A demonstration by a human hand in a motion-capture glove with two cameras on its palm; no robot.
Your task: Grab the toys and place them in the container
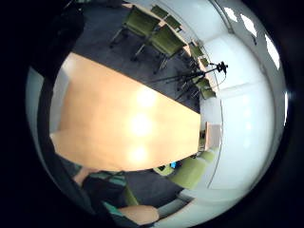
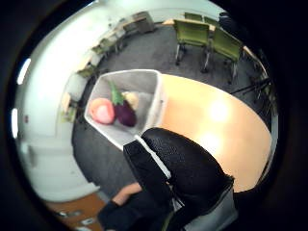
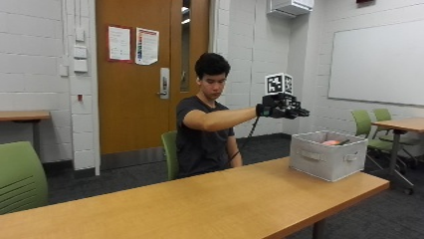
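While the gloved right hand (image 3: 281,109) was held above the container (image 3: 328,159) on the surface (image 3: 218,199), its grip undiscernible, the toys (image 2: 115,109) inside were judged light, smooth, best pinched mid-body.

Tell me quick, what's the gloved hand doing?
Gloved right hand: raised in the air above the container, holding nothing visible; fingers cannot be told.

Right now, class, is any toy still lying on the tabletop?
No, the wooden table shows only the grey container, with the toys inside it.
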